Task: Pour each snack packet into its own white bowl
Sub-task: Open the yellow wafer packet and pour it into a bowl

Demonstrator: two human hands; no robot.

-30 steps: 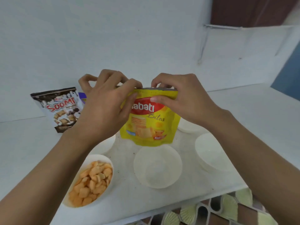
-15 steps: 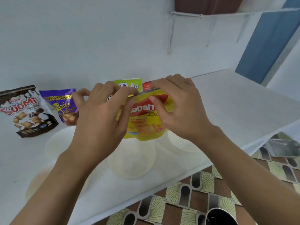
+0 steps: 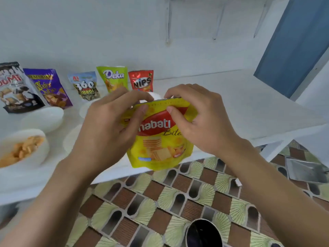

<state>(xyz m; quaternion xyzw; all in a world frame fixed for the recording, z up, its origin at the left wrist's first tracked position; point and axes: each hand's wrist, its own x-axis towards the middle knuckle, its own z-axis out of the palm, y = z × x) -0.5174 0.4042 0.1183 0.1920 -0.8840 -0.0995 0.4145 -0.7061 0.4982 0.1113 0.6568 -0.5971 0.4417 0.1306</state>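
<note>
I hold a yellow Nabati Bites packet (image 3: 160,145) upright over the front edge of the white counter (image 3: 249,111). My left hand (image 3: 110,125) pinches its top left corner and my right hand (image 3: 199,118) pinches its top right. The packet's top strip looks sealed. At the far left a white bowl (image 3: 38,154) holds orange snack pieces. An empty white bowl (image 3: 44,118) stands behind it, and other white bowls are partly hidden behind my hands.
Along the back wall stand several packets: a black Soomi packet (image 3: 14,90), a purple wafer packet (image 3: 49,88), a 360 packet (image 3: 85,86), a green Deka packet (image 3: 114,79) and a red Nips packet (image 3: 141,81). Patterned floor tiles (image 3: 160,202) lie below the counter edge. A blue door (image 3: 292,43) is at the right.
The view has swung right and down, showing more packets and the floor. Both hands keep their grip on the yellow packet's top, now held nearer the counter's front edge.
</note>
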